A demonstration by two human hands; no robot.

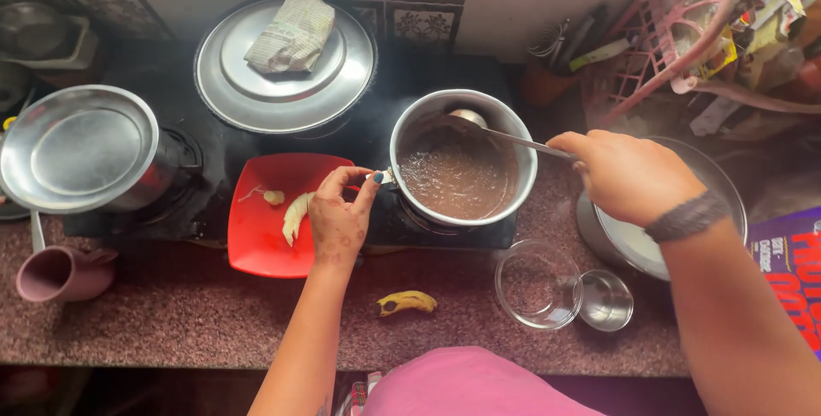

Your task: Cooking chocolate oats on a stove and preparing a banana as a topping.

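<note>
A steel pot of bubbling brown liquid stands on the black stove. My right hand grips the handle of a steel spoon whose bowl rests at the pot's far rim. My left hand pinches a small pale piece next to the pot's left rim, fingers closed on it. Beneath that hand lies a red square plate with a peeled banana piece and a small scrap.
A banana peel bit lies on the speckled counter. Two glass bowls sit near the right, beside a steel plate. Covered steel vessels and a lid with a paper bundle occupy the stove. A mauve mug sits far left.
</note>
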